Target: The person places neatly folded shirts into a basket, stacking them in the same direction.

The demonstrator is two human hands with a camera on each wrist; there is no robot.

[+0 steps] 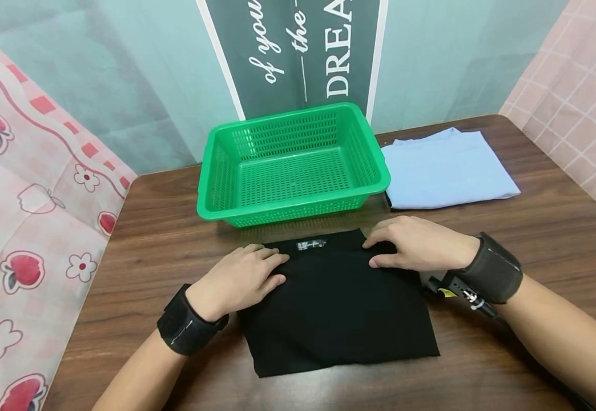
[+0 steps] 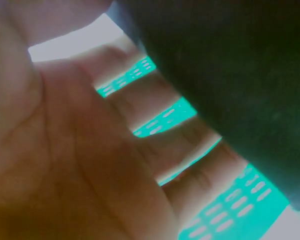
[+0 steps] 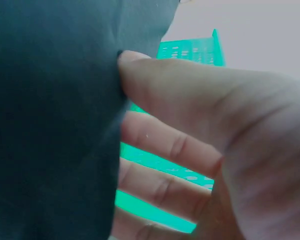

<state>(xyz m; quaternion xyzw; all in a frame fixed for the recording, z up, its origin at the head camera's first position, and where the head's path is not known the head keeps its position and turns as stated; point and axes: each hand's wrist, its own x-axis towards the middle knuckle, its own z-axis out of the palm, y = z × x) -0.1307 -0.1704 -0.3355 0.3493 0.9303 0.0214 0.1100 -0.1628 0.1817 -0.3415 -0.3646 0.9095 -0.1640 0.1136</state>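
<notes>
A folded black garment (image 1: 339, 308) lies on the table in front of me, with a small white printed mark near its far edge. My left hand (image 1: 244, 277) holds its far left part between thumb and fingers. At the far right corner, my right hand (image 1: 413, 242) pinches the cloth. In the right wrist view the thumb (image 3: 160, 82) presses on the near face of the black cloth (image 3: 55, 115), while the other fingers run behind it. The left wrist view shows the fingers (image 2: 145, 97) passing behind the dark cloth (image 2: 230, 75), their tips hidden.
Just beyond the garment stands a green plastic basket (image 1: 293, 214) with slotted walls and nothing inside. A folded light blue garment (image 1: 447, 171) lies right of it, with a dark edge showing beneath. Patterned cloth (image 1: 36, 228) covers the left side, pink tile pattern (image 1: 580, 97) the right.
</notes>
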